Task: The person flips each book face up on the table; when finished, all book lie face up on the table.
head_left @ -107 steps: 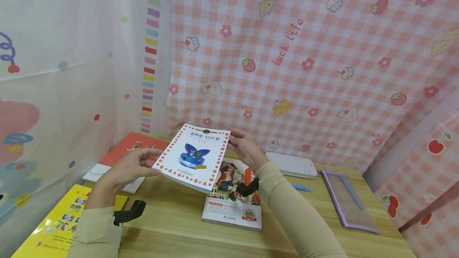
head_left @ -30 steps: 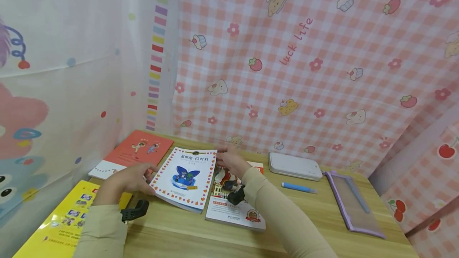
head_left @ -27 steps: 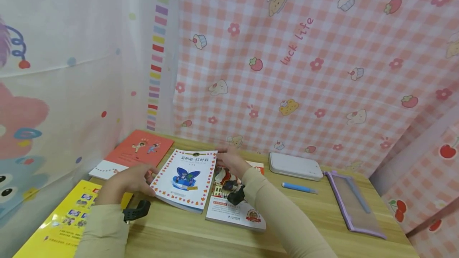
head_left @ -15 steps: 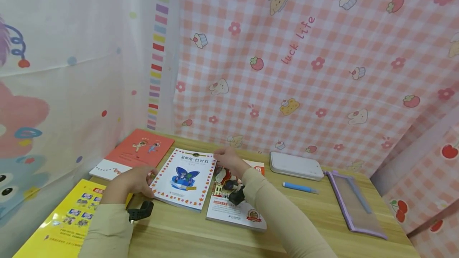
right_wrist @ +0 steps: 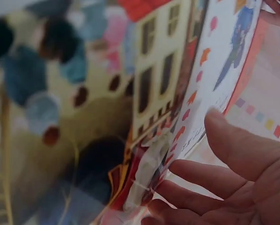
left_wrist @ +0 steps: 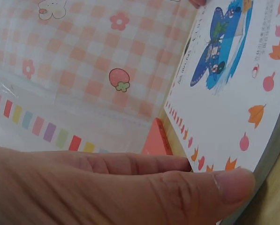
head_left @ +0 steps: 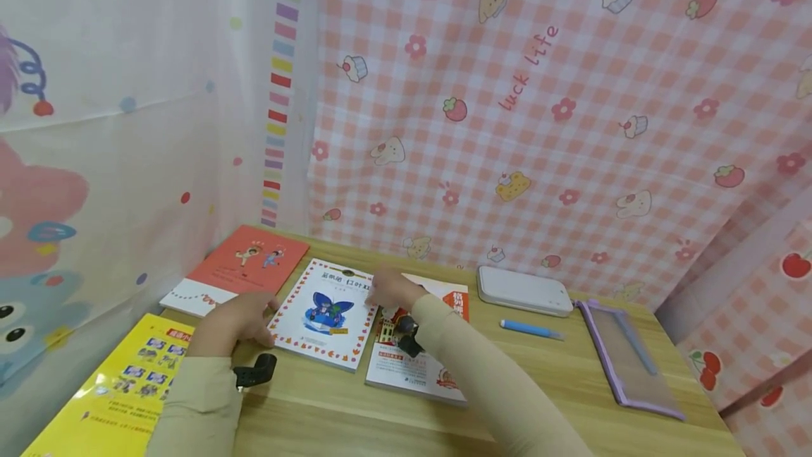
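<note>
Paperback [head_left: 326, 314], white with a leaf border and a blue butterfly on the cover, lies face up on the wooden counter [head_left: 317, 418] in front of the person; take it as the centre of the dial. At its 9 o'clock, the left hand [head_left: 233, 324] touches the near-left corner, thumb and fingers stretched out there; from where I stand I cannot tell whether that grip pinches or merely rests. At 2 o'clock the right hand [head_left: 395, 289] reaches over the far corner, its grip slack, with a gap between the thumb over the cover and the fingers along the edge. Just beside, between 3 and 4 o'clock, lies a picture-covered book [head_left: 415, 378], partly hidden under that hand and sleeve [head_left: 488, 379]. A red and white book [head_left: 244, 263] sits near 10 o'clock, and a glossy yellow book [head_left: 117, 386] between 8 and 9, partly behind the left forearm. Out toward 3 o'clock I see a white case [head_left: 523, 291], a blue marker [head_left: 528, 328] just on its near side, and, farthest out, a see-through pouch [head_left: 622, 369] with lilac edging. Pink checked cloth [head_left: 539, 150] hangs behind it all, from 12 to 2 o'clock.
</note>
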The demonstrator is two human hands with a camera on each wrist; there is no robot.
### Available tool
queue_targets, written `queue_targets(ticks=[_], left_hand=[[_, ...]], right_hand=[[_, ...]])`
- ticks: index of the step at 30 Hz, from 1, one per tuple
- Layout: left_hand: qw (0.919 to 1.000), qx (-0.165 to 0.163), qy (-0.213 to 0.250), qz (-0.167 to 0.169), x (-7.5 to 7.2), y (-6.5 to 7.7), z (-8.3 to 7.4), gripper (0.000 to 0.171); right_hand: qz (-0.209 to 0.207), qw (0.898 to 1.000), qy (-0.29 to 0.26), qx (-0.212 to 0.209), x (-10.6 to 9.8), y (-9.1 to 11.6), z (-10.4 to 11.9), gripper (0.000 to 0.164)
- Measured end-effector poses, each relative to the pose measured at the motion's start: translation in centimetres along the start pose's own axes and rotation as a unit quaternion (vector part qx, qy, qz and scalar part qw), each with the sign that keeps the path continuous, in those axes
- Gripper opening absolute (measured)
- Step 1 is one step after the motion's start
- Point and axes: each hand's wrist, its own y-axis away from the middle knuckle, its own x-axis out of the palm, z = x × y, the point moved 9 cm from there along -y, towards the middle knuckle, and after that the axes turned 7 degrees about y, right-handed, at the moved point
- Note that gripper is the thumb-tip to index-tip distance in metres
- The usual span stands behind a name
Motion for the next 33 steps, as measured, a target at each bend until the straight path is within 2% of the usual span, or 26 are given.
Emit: queue_targets(ticks=[4, 8, 11, 16, 20, 23, 28, 33], left_hand=[[0.9999, 0.006, 0.010, 0.008, 0.0, 0.2, -0.2, 0.053], [0.9997, 0.005, 0.023, -0.006, -1.2, 0.6, 0.5, 0.048], [0.9991, -0.009, 0.017, -0.038, -2.9, 1.0, 1.7, 0.052], [0.9927, -0.058, 0.000, -0.105, -5.1, 1.4, 4.7, 0.067], [0.9805, -0.095, -0.010, -0.172, -6.8, 1.6, 6.9, 0.067], [0.9706, -0.128, -0.008, -0.204, -7.6, 1.8, 8.4, 0.063], [0.9645, -0.175, -0.033, -0.195, -7.7, 2.0, 9.9, 0.064], [0.9610, -0.196, -0.044, -0.191, -7.9, 2.0, 10.3, 0.063]], right_hand=[[0.018, 0.998, 0.064, -0.004, 0.3, 0.7, 0.1, 0.023], [0.027, 0.992, 0.123, -0.004, 0.5, 0.9, 0.5, 0.031], [0.028, 0.989, 0.144, 0.003, 0.6, 0.8, 0.7, 0.036], [0.016, 0.984, 0.179, 0.008, 0.5, 0.7, 1.2, 0.040], [0.011, 0.983, 0.185, 0.013, 0.5, 0.3, 1.3, 0.039], [0.013, 0.982, 0.189, 0.017, 0.7, 0.1, 1.1, 0.039], [0.011, 0.981, 0.193, 0.012, 0.9, 0.5, 1.1, 0.039], [0.001, 0.975, 0.224, 0.005, 0.6, 1.0, 1.8, 0.039]])
